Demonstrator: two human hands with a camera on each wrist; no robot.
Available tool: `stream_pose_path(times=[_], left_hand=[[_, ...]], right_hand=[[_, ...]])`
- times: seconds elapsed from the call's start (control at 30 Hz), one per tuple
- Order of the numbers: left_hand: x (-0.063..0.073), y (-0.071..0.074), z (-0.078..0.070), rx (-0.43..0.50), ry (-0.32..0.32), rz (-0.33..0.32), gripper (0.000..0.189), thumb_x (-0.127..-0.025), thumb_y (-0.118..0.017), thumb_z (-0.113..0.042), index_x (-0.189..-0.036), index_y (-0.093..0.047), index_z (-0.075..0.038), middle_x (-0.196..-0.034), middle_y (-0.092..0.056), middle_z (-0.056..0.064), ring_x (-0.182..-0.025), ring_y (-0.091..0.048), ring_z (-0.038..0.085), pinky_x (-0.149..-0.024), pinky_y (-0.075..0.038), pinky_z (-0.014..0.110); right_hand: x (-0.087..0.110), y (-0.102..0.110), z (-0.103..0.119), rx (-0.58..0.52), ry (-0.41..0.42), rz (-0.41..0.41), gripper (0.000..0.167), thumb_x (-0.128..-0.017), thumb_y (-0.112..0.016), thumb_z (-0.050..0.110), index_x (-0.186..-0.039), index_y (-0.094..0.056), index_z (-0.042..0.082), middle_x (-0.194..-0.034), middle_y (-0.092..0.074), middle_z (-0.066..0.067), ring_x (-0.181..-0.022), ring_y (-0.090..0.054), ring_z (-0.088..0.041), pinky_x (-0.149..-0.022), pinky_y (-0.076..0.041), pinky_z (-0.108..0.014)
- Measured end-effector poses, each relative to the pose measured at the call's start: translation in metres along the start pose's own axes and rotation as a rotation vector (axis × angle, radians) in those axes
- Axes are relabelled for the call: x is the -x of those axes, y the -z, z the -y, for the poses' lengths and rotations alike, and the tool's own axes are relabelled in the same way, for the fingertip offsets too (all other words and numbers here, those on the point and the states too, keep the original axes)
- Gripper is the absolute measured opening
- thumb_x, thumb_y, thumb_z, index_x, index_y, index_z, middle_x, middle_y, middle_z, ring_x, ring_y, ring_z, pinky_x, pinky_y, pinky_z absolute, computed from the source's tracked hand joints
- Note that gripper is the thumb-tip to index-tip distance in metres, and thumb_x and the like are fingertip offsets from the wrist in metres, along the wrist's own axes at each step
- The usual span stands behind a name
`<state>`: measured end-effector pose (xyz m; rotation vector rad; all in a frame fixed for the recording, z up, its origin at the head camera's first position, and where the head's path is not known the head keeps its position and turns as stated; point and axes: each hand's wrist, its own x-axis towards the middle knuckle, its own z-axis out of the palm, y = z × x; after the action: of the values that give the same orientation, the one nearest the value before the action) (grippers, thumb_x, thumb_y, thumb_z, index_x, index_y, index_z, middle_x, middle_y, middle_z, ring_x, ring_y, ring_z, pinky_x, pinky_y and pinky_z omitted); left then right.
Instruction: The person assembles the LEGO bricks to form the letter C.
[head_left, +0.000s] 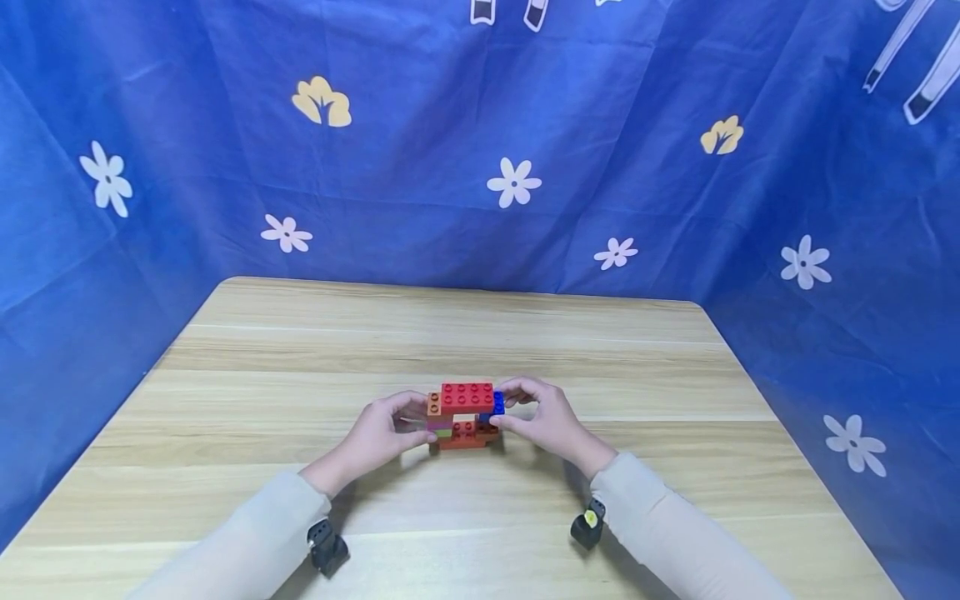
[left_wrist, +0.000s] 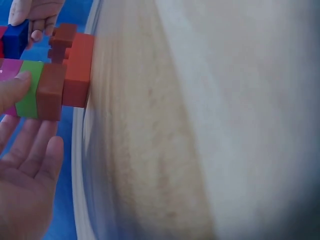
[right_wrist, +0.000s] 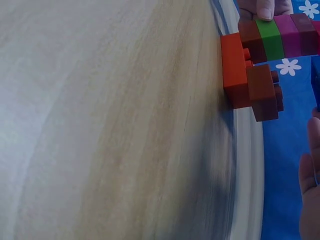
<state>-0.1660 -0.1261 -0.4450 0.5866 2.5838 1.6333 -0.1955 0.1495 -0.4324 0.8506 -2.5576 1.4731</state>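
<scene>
A small frame of building blocks stands on the table, with a long red block (head_left: 467,397) across its top. Its left side is a stack of brown, magenta and green blocks (left_wrist: 30,90) on an orange-red base block (left_wrist: 79,70). My left hand (head_left: 372,431) grips this stack, thumb on the near face and fingers behind. Under the red block's right end sits a blue block (head_left: 498,403), pinched by my right hand (head_left: 550,419) between thumb and fingers. Below the blue block, a brown block (right_wrist: 262,93) sits on the base, with a gap between them in the right wrist view.
The wooden table (head_left: 465,333) extends around the blocks on all sides. A blue curtain (head_left: 420,125) with white flowers hangs behind it and at both sides. Black wrist cameras sit at the left sleeve (head_left: 247,533) and right sleeve (head_left: 675,525).
</scene>
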Motion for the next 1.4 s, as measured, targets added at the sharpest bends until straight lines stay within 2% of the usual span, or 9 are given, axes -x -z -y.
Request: stream_pose_path(times=[0.17,0.33,0.43,0.6,0.73,0.9,1.0,1.13,1.4], left_hand=[[0.003,-0.001,-0.003,0.027,0.034,0.015,0.045,-0.076,-0.078,-0.01,-0.116,-0.059,0.0,-0.099,-0.067,0.01,-0.088,-0.065,0.023,-0.076,-0.055,0.028],[0.003,-0.003,-0.004,0.161,0.065,0.061,0.049,-0.08,-0.075,-0.007,-0.121,-0.053,0.01,-0.098,-0.066,0.016,-0.086,-0.065,0.026,-0.07,-0.057,0.031],[0.001,-0.005,-0.004,0.2,0.097,0.065,0.051,-0.083,-0.073,-0.007,-0.124,-0.05,0.013,-0.098,-0.066,0.018,-0.083,-0.066,0.026,-0.067,-0.057,0.033],[-0.004,-0.01,-0.004,0.168,0.175,0.024,0.052,-0.087,-0.069,-0.015,-0.126,-0.049,0.012,-0.099,-0.066,0.017,-0.079,-0.067,0.023,-0.066,-0.057,0.031],[-0.008,-0.014,-0.004,0.142,0.237,-0.016,0.049,-0.088,-0.069,-0.016,-0.124,-0.052,0.012,-0.097,-0.067,0.015,-0.076,-0.066,0.022,-0.063,-0.057,0.03],[-0.009,-0.02,-0.004,0.128,0.278,-0.059,0.042,-0.087,-0.069,-0.014,-0.12,-0.056,0.011,-0.094,-0.069,0.013,-0.069,-0.065,0.021,-0.058,-0.056,0.03],[-0.01,-0.022,-0.008,0.132,0.288,-0.075,0.04,-0.089,-0.067,-0.013,-0.118,-0.057,0.012,-0.096,-0.068,0.016,-0.074,-0.067,0.023,-0.059,-0.057,0.03],[-0.01,-0.026,-0.014,0.105,0.305,-0.099,0.037,-0.09,-0.065,-0.012,-0.116,-0.058,0.013,-0.1,-0.067,0.02,-0.079,-0.067,0.025,-0.06,-0.058,0.031],[-0.011,-0.027,-0.02,0.047,0.33,-0.137,0.031,-0.089,-0.065,-0.008,-0.113,-0.062,0.011,-0.097,-0.068,0.018,-0.078,-0.067,0.024,-0.059,-0.057,0.029]], right_hand=[[0.003,0.0,0.0,-0.047,-0.042,-0.006,0.035,-0.078,-0.08,0.018,-0.109,-0.066,0.007,-0.091,-0.066,0.001,-0.084,-0.062,-0.016,-0.082,-0.052,-0.043],[0.002,-0.002,-0.002,-0.124,-0.177,-0.011,0.034,-0.083,-0.075,0.015,-0.113,-0.065,0.002,-0.092,-0.067,-0.004,-0.085,-0.062,-0.019,-0.079,-0.053,-0.034],[0.0,-0.006,-0.006,-0.17,-0.252,-0.029,0.034,-0.086,-0.072,0.015,-0.116,-0.064,0.001,-0.096,-0.067,-0.006,-0.085,-0.063,-0.021,-0.075,-0.054,-0.028],[-0.006,-0.015,-0.014,-0.204,-0.34,-0.086,0.034,-0.088,-0.07,0.022,-0.114,-0.065,0.0,-0.095,-0.068,-0.007,-0.083,-0.064,-0.019,-0.071,-0.054,-0.024],[-0.007,-0.021,-0.017,-0.173,-0.395,-0.114,0.037,-0.088,-0.069,0.029,-0.112,-0.066,0.001,-0.093,-0.068,-0.006,-0.081,-0.064,-0.017,-0.069,-0.053,-0.027],[-0.008,-0.024,-0.015,-0.159,-0.472,-0.114,0.038,-0.089,-0.068,0.032,-0.111,-0.066,0.002,-0.089,-0.069,-0.006,-0.073,-0.063,-0.018,-0.063,-0.055,-0.029],[-0.009,-0.024,-0.013,-0.165,-0.509,-0.117,0.035,-0.089,-0.067,0.031,-0.11,-0.067,0.002,-0.086,-0.069,-0.006,-0.07,-0.063,-0.017,-0.058,-0.055,-0.03],[-0.01,-0.024,-0.011,-0.141,-0.525,-0.13,0.032,-0.09,-0.067,0.028,-0.108,-0.068,0.002,-0.084,-0.07,-0.005,-0.069,-0.063,-0.015,-0.055,-0.054,-0.029],[-0.01,-0.024,-0.009,-0.103,-0.518,-0.122,0.029,-0.09,-0.067,0.023,-0.109,-0.069,0.002,-0.084,-0.069,-0.005,-0.068,-0.063,-0.015,-0.055,-0.054,-0.027]])
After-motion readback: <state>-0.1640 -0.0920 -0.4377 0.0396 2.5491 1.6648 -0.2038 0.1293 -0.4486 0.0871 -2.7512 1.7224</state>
